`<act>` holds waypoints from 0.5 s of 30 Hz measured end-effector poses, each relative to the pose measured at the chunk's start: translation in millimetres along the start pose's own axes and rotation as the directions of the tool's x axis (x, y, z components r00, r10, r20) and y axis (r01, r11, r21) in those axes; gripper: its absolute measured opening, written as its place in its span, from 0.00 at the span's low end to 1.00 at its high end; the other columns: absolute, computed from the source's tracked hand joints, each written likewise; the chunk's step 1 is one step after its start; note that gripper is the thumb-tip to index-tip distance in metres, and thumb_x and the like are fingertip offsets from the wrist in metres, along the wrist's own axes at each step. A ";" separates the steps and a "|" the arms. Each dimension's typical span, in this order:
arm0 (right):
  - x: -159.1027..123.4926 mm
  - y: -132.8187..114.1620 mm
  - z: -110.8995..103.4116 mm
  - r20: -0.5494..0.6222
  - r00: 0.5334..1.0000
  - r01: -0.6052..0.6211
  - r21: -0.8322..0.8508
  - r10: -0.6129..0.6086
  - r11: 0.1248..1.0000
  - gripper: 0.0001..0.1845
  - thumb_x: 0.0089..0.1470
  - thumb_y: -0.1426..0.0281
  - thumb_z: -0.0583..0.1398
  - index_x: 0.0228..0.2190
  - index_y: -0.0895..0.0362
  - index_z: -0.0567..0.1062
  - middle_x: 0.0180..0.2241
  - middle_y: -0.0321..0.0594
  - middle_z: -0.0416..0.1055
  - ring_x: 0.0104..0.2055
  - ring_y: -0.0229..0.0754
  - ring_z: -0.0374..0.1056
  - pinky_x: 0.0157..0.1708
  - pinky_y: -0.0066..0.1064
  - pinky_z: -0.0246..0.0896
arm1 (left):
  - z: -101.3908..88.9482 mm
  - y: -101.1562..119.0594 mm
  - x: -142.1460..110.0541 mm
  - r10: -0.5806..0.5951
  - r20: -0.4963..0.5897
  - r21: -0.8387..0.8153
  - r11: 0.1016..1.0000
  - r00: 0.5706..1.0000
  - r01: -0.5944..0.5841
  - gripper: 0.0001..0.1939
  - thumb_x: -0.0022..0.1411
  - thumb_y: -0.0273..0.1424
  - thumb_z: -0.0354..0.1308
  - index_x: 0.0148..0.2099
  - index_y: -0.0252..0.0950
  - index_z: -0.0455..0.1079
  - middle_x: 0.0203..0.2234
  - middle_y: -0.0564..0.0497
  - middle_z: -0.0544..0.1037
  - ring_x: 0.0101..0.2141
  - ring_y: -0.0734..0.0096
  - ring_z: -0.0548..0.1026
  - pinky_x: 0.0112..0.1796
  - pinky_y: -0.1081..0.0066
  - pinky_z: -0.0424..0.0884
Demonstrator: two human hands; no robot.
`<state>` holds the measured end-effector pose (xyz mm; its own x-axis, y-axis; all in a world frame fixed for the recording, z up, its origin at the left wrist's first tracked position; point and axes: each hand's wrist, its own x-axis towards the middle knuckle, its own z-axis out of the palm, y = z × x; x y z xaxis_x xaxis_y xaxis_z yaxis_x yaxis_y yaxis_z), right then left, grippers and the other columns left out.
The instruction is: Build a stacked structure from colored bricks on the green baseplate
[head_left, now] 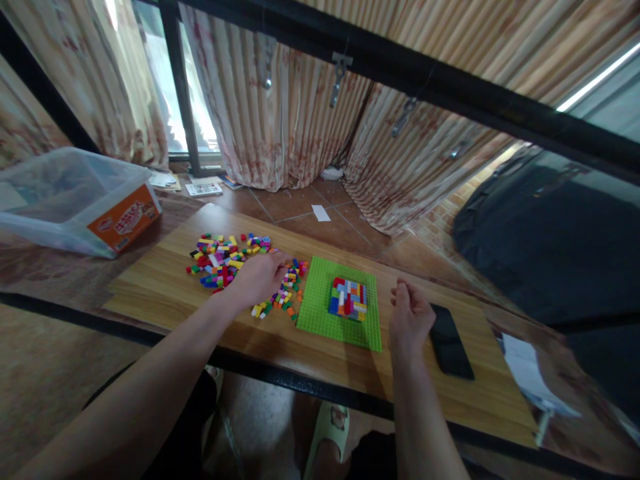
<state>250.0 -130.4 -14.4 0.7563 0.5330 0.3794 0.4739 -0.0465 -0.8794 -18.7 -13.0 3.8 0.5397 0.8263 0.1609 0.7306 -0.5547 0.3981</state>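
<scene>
Loose coloured toy bricks (213, 257) lie spread over the left half of the wooden board. Over their right side is my left hand (260, 277), its fingers curled together; what they hold, if anything, is hidden. A green baseplate (315, 307) lies to the right of the pile, carrying a compact block of multicoloured bricks (349, 299) near its middle. Just off the plate's right edge, my right hand (410, 319) is raised with fingers bent inward and closed. Whatever may be between those fingertips is too small to make out.
A black phone (451, 341) lies right of my right hand on the wooden board (270, 343). At the far left stands a clear plastic bin (65, 200) with an orange label. A dark metal bar (400, 73) crosses overhead, before curtains (280, 120).
</scene>
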 end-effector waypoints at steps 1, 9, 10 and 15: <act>-4.2 -4.2 2.3 0.016 1.000 0.016 0.003 -0.016 1.000 0.21 0.55 0.57 0.56 0.39 0.61 0.77 0.34 0.46 0.76 0.34 0.44 0.71 0.35 0.36 0.67 | -2.7 -2.4 -0.3 -0.018 -0.010 -0.001 1.000 1.000 0.018 0.19 0.64 0.29 0.46 0.53 0.36 0.70 0.41 0.47 0.80 0.39 0.65 0.77 0.43 0.68 0.70; -70.0 -45.2 34.4 0.538 0.781 0.363 0.024 -0.318 0.931 0.11 0.59 0.67 0.55 0.37 0.56 0.77 0.37 0.42 0.75 0.39 0.41 0.71 0.42 0.35 0.66 | -13.0 -12.9 -2.4 -0.074 -0.107 0.035 0.996 0.992 0.078 0.17 0.63 0.28 0.47 0.49 0.37 0.73 0.39 0.47 0.80 0.39 0.64 0.77 0.42 0.68 0.70; -78.1 -47.8 38.9 0.600 0.719 0.405 0.048 -0.350 0.913 0.11 0.60 0.69 0.55 0.37 0.55 0.77 0.37 0.41 0.75 0.39 0.41 0.71 0.42 0.34 0.66 | -12.5 -13.3 -2.6 -0.074 -0.115 0.034 0.996 0.991 0.078 0.17 0.62 0.28 0.47 0.48 0.37 0.73 0.39 0.47 0.80 0.39 0.64 0.77 0.41 0.68 0.70; -102.2 -51.4 59.2 0.735 0.573 0.489 0.050 -0.364 0.871 0.10 0.60 0.73 0.55 0.37 0.55 0.77 0.38 0.42 0.74 0.40 0.41 0.69 0.43 0.33 0.65 | -13.2 -21.8 -0.9 -0.108 -0.147 -0.021 0.994 0.983 0.106 0.16 0.62 0.28 0.47 0.46 0.37 0.75 0.37 0.48 0.81 0.38 0.64 0.77 0.41 0.69 0.70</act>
<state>121.7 -132.5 -25.0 -0.0708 0.9428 0.3258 0.7601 0.2625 -0.5944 -40.7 -0.4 6.9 0.3908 0.8865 0.2478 0.7747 -0.4622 0.4315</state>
